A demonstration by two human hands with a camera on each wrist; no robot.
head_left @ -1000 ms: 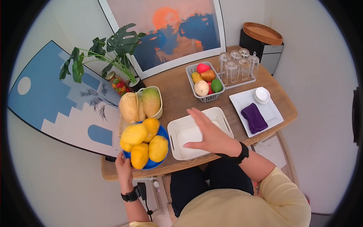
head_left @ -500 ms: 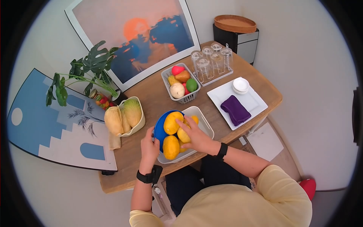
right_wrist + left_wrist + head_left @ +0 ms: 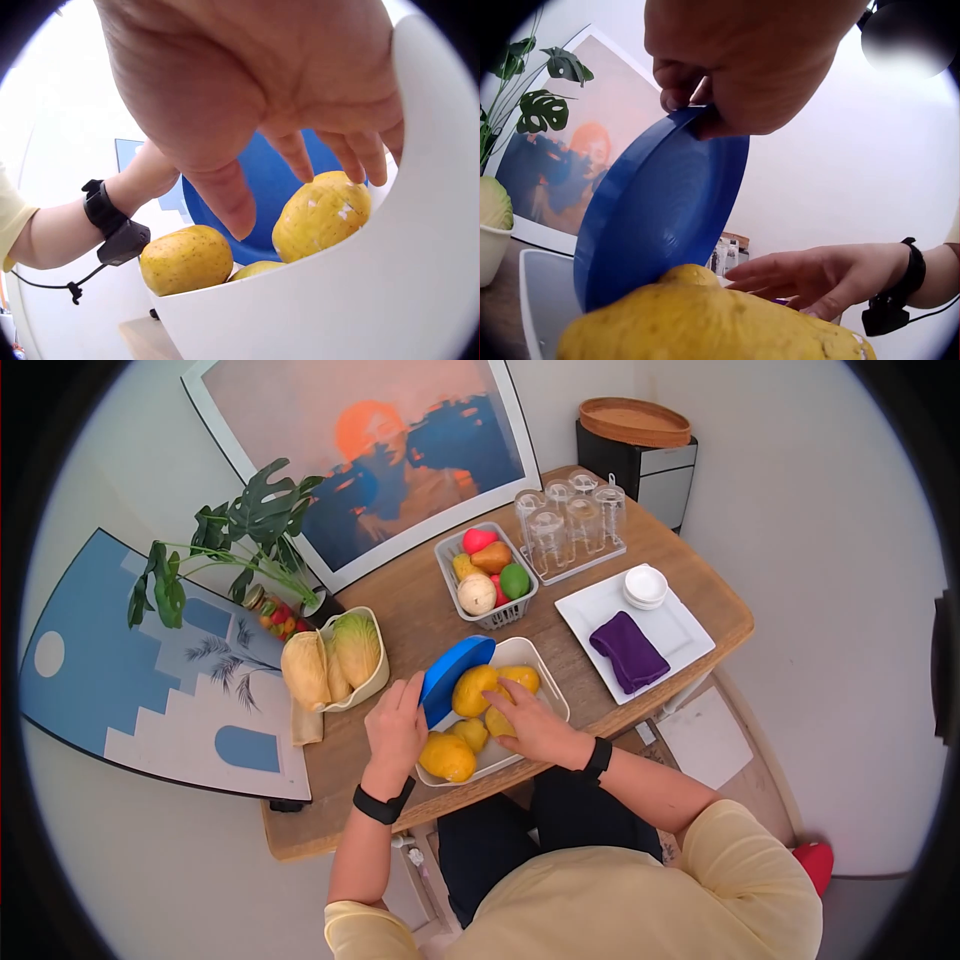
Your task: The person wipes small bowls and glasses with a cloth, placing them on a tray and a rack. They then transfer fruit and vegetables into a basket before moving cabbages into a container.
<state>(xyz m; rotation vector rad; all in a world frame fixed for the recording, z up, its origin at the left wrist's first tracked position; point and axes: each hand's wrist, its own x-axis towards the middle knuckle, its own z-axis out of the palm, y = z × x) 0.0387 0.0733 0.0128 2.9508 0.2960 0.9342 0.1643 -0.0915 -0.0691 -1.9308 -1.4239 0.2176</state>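
My left hand (image 3: 393, 725) pinches the rim of a blue plate (image 3: 455, 665), which stands steeply tilted on edge over a white bin (image 3: 520, 648). Several large yellow, speckled, potato-like pieces (image 3: 447, 758) lie in the bin, one heaped near its front left rim. Another yellow piece (image 3: 475, 690) sits against the lower face of the plate. Over the bin's right side, my right hand (image 3: 545, 732) has its fingers spread, with fingertips at the yellow pieces. In the right wrist view its thumb (image 3: 232, 206) hangs apart from the fingers, close above a yellow piece (image 3: 322, 214).
Behind the bin stands a grey basket (image 3: 488, 618) of mixed produce. A cream container (image 3: 372, 685) with cabbage and squash-like produce is at left, near a potted plant (image 3: 265, 510). Upturned glasses (image 3: 570, 525) and a white square plate (image 3: 685, 645) with a purple cloth (image 3: 628, 652) lie right.
My left hand has carried the blue plate right, over the bin, and tipped it up. The yellow pieces have slid off into the bin. My right hand has come down onto them.
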